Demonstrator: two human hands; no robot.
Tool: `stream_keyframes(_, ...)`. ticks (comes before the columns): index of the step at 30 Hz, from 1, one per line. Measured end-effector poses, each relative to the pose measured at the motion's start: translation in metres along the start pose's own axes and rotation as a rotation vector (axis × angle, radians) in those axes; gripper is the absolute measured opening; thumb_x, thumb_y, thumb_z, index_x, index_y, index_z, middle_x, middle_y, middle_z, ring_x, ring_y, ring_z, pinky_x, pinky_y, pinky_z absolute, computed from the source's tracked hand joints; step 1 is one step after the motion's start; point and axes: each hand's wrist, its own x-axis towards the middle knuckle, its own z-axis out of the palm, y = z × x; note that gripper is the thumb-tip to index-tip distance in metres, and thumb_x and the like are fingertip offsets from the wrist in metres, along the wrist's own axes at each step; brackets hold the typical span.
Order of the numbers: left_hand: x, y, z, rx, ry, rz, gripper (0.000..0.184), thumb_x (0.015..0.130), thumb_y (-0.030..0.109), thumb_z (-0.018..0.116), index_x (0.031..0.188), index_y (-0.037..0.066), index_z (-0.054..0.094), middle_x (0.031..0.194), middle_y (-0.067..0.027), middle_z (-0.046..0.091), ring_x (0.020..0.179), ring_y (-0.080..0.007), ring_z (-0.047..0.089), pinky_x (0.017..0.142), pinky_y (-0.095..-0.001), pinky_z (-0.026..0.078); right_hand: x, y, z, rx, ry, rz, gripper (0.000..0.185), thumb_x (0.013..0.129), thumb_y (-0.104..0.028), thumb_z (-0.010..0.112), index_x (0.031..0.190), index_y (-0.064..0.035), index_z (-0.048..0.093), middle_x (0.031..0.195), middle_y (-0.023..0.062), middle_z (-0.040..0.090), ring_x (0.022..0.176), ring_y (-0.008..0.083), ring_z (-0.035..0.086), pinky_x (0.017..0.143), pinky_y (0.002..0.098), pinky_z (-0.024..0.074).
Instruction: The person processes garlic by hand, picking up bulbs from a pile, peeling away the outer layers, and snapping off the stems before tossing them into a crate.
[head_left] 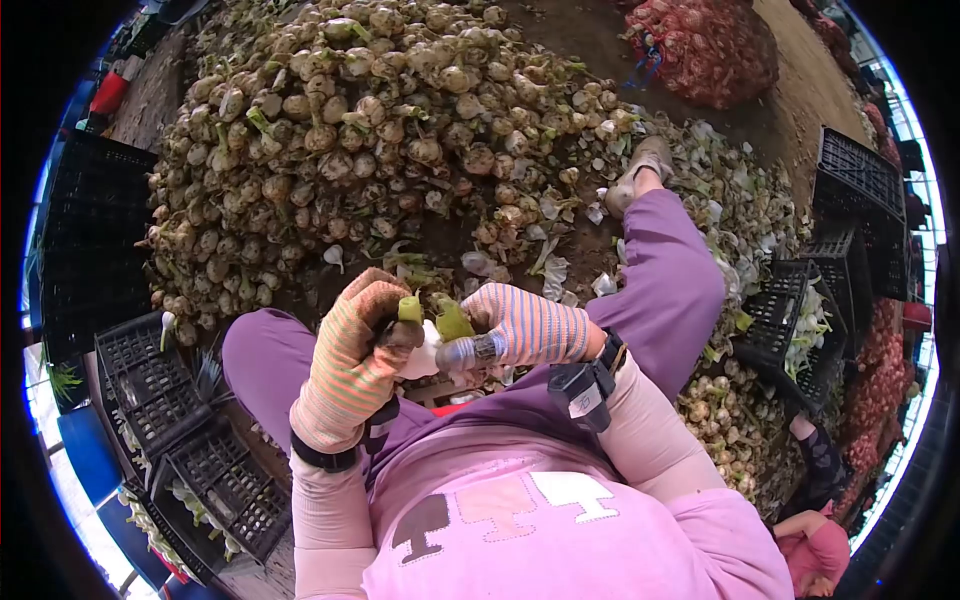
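Observation:
In front of my lap, my left hand [360, 345], in a striped knit glove, is closed around a white garlic bulb [424, 356] with a cut green stem [410, 308] rising from it. From the other side, my right hand [515, 325], gloved the same way with dark wrapping on the thumb, pinches a green outer leaf [453, 318] beside the bulb. The two hands almost meet, and fingers hide part of the bulb. Beyond them spreads a large heap of unpeeled garlic bulbs [340, 130] with brownish skins.
Loose peelings [740, 190] lie by my shoe. A full red mesh sack [705, 50] stands at the back right. Black crates [155, 375] flank me on the left, and another crate [780, 315] on the right holds trimmed garlic. Another person [812, 550] is at lower right.

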Motion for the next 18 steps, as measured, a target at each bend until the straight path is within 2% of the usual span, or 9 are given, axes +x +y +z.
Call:
stream_keyframes(2, -0.005, -0.005, 0.000, -0.067, 0.017, -0.017, 0.019, 0.086, 0.018, 0.061, 0.090, 0.000, 0.055, 0.084, -0.0055, 0.051, 0.075, -0.0155, 0.052, 0.068, -0.0266, 0.043, -0.001, -0.001, 0.000, 0.013, -0.005, 0.002, 0.036, 0.082, -0.037, 0.067, 0.077, -0.0015, 0.065, 0.062, 0.0016, 0.061, 0.048, 0.0061, 0.053, 0.044, 0.0202, 0.0410)
stream_keyframes(4, -0.012, -0.011, 0.000, -0.451, 0.123, -0.185, 0.016, 0.088, 0.017, 0.059, 0.095, 0.003, 0.054, 0.086, -0.0037, 0.051, 0.078, -0.0135, 0.051, 0.071, -0.0263, 0.043, -0.004, -0.004, 0.000, 0.127, 0.007, -0.079, 0.037, 0.083, -0.037, 0.066, 0.077, -0.0005, 0.064, 0.062, 0.0027, 0.062, 0.050, 0.0068, 0.056, 0.044, 0.0200, 0.0417)
stream_keyframes(6, -0.015, -0.022, 0.003, -0.620, 0.201, -0.254, 0.017, 0.089, 0.021, 0.060, 0.093, 0.006, 0.053, 0.083, -0.0023, 0.049, 0.075, -0.0127, 0.049, 0.069, -0.0261, 0.043, -0.001, 0.003, -0.004, 0.181, -0.010, -0.063, 0.026, 0.079, -0.024, 0.069, 0.083, 0.0009, 0.065, 0.065, 0.0036, 0.063, 0.052, 0.0073, 0.058, 0.044, 0.0202, 0.0418)
stream_keyframes(8, -0.018, -0.053, 0.000, -1.134, 0.040, -0.084, 0.041, 0.087, 0.032, 0.062, 0.117, 0.006, 0.052, 0.114, -0.0075, 0.056, 0.104, -0.0207, 0.053, 0.086, -0.0336, 0.045, 0.004, 0.009, -0.002, 0.273, -0.096, -0.085, 0.023, 0.070, -0.010, 0.068, 0.090, 0.0023, 0.066, 0.069, 0.0040, 0.064, 0.055, 0.0074, 0.058, 0.047, 0.0202, 0.0429)
stream_keyframes(9, -0.023, -0.062, 0.001, -1.340, 0.104, -0.177, 0.048, 0.086, 0.034, 0.061, 0.124, 0.007, 0.048, 0.121, -0.0106, 0.055, 0.111, -0.0244, 0.051, 0.086, -0.0377, 0.048, 0.005, 0.008, 0.002, 0.303, -0.158, -0.103, 0.030, 0.063, -0.002, 0.063, 0.093, 0.0024, 0.065, 0.072, 0.0034, 0.064, 0.059, 0.0075, 0.059, 0.051, 0.0208, 0.0446)
stream_keyframes(10, -0.010, -0.029, 0.011, -1.226, 0.250, -0.177, 0.028, 0.089, 0.036, 0.058, 0.090, 0.009, 0.052, 0.082, -0.0024, 0.051, 0.071, -0.0169, 0.051, 0.062, -0.0280, 0.048, 0.006, 0.012, 0.002, 0.239, -0.220, -0.144, 0.029, 0.065, -0.005, 0.069, 0.093, 0.0012, 0.066, 0.071, 0.0031, 0.064, 0.061, 0.0077, 0.059, 0.054, 0.0217, 0.0459)
stream_keyframes(12, -0.014, -0.033, 0.004, -1.226, 0.458, -0.414, 0.028, 0.090, 0.034, 0.055, 0.103, 0.009, 0.056, 0.096, -0.0049, 0.060, 0.087, -0.0205, 0.058, 0.070, -0.0320, 0.051, 0.000, 0.004, 0.010, 0.159, -0.251, -0.176, 0.028, 0.083, -0.023, 0.066, 0.092, 0.0028, 0.067, 0.082, 0.0096, 0.066, 0.059, 0.0101, 0.058, 0.050, 0.0194, 0.0448)
stream_keyframes(14, -0.010, -0.047, -0.004, -1.431, 0.353, -0.330, 0.029, 0.092, 0.030, 0.053, 0.112, 0.009, 0.056, 0.103, -0.0066, 0.062, 0.097, -0.0218, 0.059, 0.079, -0.0386, 0.051, 0.006, 0.018, 0.003, 0.295, -0.220, -0.372, 0.039, 0.080, -0.030, 0.069, 0.100, 0.0033, 0.062, 0.098, 0.0162, 0.063, 0.074, 0.0110, 0.060, 0.055, 0.0175, 0.0479)
stream_keyframes(18, -0.016, -0.048, -0.010, -1.377, 0.394, -0.316, 0.024, 0.092, 0.027, 0.054, 0.106, 0.007, 0.057, 0.102, -0.0070, 0.062, 0.096, -0.0211, 0.059, 0.078, -0.0342, 0.051, 0.003, 0.011, -0.005, 0.529, 0.181, -0.403, 0.041, 0.080, -0.022, 0.069, 0.112, -0.0024, 0.052, 0.100, 0.0105, 0.061, 0.086, 0.0106, 0.058, 0.069, 0.0193, 0.0441)
